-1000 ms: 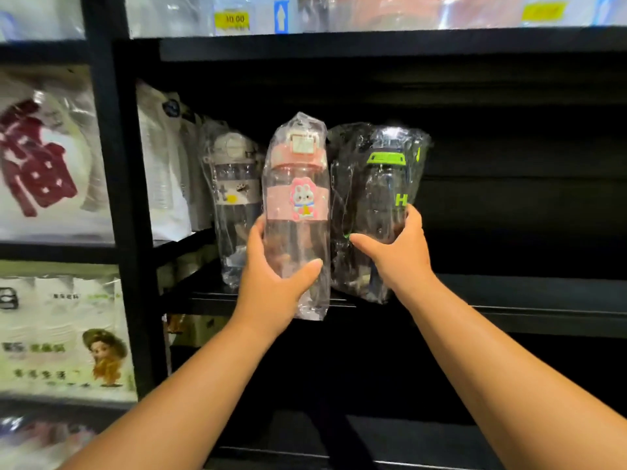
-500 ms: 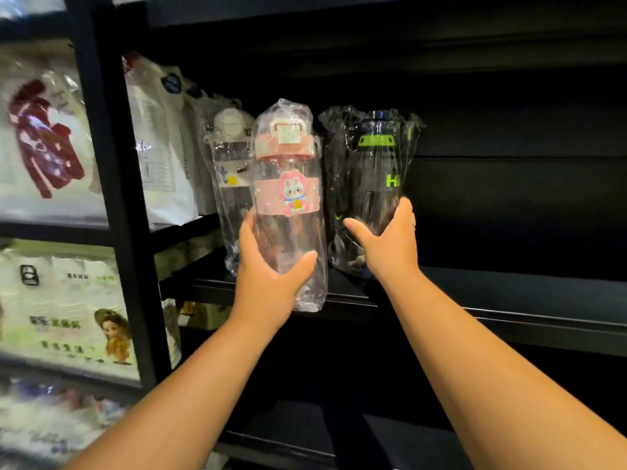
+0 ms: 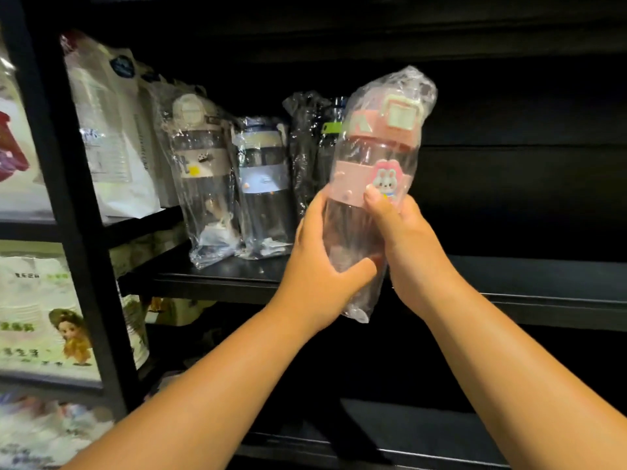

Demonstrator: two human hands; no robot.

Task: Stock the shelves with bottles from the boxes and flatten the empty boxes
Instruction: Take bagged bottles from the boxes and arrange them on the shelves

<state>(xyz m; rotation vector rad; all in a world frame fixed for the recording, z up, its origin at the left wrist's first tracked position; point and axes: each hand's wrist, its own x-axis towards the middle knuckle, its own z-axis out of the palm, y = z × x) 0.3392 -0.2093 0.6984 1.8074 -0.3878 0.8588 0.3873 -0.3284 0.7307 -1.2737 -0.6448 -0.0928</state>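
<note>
A pink bottle [image 3: 376, 154] with a rabbit sticker, wrapped in clear plastic, is tilted to the right in front of the black shelf [image 3: 529, 276]. My left hand [image 3: 319, 266] grips its lower body from the left. My right hand [image 3: 407, 245] holds it from the right, thumb on the pink band. On the shelf stand a wrapped beige bottle [image 3: 200, 171], a wrapped blue bottle [image 3: 263, 184] and a dark bottle with a green lid [image 3: 312, 144], partly hidden behind the pink one.
White packaged goods [image 3: 108, 130] lean at the shelf's left end. A black upright post [image 3: 54, 184] separates a left bay with more packages [image 3: 40, 313]. The shelf surface to the right of the bottles is bare and dark. Another shelf [image 3: 407, 439] lies below.
My right hand left the dark green-lidded bottle on the shelf and took hold of the pink bottle. The pink bottle moved right and tilted. A blue bottle came into view.
</note>
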